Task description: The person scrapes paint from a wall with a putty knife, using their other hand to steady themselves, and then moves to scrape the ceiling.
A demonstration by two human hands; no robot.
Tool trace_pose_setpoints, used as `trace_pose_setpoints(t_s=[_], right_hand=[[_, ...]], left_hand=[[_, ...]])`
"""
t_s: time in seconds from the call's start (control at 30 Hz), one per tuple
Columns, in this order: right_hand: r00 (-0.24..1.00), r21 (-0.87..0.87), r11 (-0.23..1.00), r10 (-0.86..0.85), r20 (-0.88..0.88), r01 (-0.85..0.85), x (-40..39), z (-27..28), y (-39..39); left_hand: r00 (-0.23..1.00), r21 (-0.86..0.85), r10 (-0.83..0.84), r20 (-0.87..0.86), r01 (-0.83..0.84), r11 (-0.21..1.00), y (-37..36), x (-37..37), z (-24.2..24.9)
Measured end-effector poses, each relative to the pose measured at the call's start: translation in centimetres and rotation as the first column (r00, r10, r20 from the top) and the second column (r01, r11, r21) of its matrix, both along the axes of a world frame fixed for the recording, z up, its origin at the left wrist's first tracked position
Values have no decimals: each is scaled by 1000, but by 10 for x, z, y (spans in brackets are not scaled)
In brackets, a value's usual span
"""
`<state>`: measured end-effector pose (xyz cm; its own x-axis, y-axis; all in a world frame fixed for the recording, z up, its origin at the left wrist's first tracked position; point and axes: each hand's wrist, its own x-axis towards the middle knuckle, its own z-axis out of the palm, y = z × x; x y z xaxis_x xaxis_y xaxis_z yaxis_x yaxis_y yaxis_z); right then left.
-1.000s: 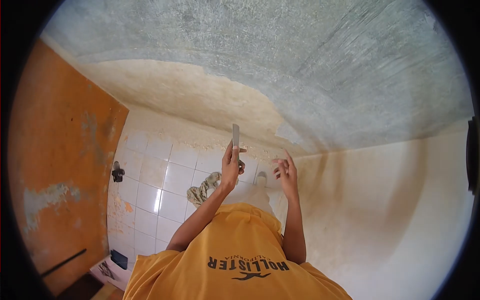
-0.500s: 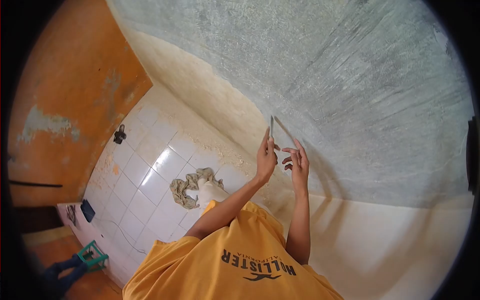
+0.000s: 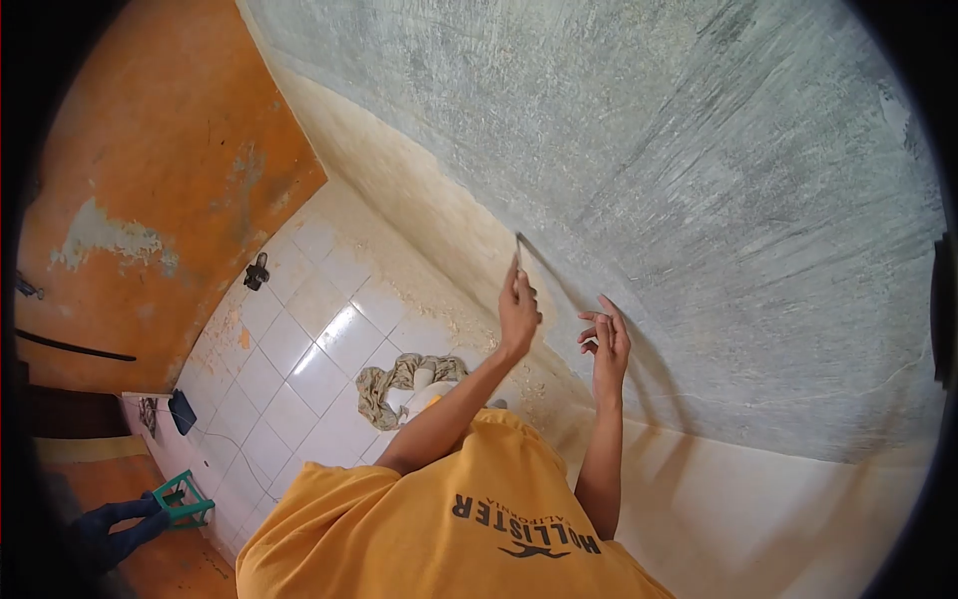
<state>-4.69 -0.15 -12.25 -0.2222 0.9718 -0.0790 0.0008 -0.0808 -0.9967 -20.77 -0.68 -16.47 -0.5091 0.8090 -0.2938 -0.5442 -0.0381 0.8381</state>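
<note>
My left hand is closed round a thin, narrow tool that looks like a scraper or blade. Its tip meets its own shadow on the wall, at the border between the rough grey-blue surface and the bare cream strip. To the right, my right hand is held up near the wall, its fingers spread and bent, holding nothing. Whether its fingertips touch the wall is unclear.
A crumpled patterned cloth lies on the tiled floor, with peeled flakes along the wall's foot. A dark object sits near the orange wall. At lower left, a person's legs are beside a green stool.
My left hand has moved left with the tool, whose tip now meets the wall. My right hand has shifted slightly right and down, widening the gap between the hands. The view has shifted a little.
</note>
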Motion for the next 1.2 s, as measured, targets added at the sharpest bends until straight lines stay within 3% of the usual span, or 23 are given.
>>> trace_pose_setpoints(t_s=[0.07, 0.1, 0.2, 0.33, 0.47, 0.63, 0.8, 0.9, 1.03, 1.2], right_hand=[[1000, -9, 1000, -14, 2, 14, -5, 0, 3], [1000, -11, 1000, -18, 4, 18, -7, 0, 5], [1000, -6, 1000, -15, -4, 15, -15, -7, 9], [1000, 2, 1000, -9, 12, 9, -27, -8, 14], [1000, 18, 1000, 2, 12, -2, -32, -9, 17], [999, 15, 999, -32, 17, 31, -36, -9, 16], [998, -21, 998, -58, -14, 58, -34, -14, 14], [998, -15, 998, -66, 12, 66, -38, -20, 16], [997, 4, 997, -81, 5, 81, -42, -24, 19], [995, -7, 995, -104, 11, 104, -45, -26, 20]], left_hand=[[999, -33, 50, -16, -50, 998, 15, -28, -10], [999, 33, 2, 40, -3, 999, 13, -42, -8], [998, -127, 15, -53, -21, 992, 7, -25, 0], [995, -82, -70, 67, 75, 994, 0, -33, 2], [975, -108, -86, -204, 64, 992, -5, -39, -11], [934, -43, 7, -357, -24, 999, 3, -18, -15], [962, -52, -28, -273, 14, 999, 8, -39, -13], [936, -87, -95, -338, 70, 994, -4, -24, -11], [984, -101, -12, -177, -6, 995, 12, -50, 1], [940, -92, -56, -335, 27, 995, 7, -46, -13]])
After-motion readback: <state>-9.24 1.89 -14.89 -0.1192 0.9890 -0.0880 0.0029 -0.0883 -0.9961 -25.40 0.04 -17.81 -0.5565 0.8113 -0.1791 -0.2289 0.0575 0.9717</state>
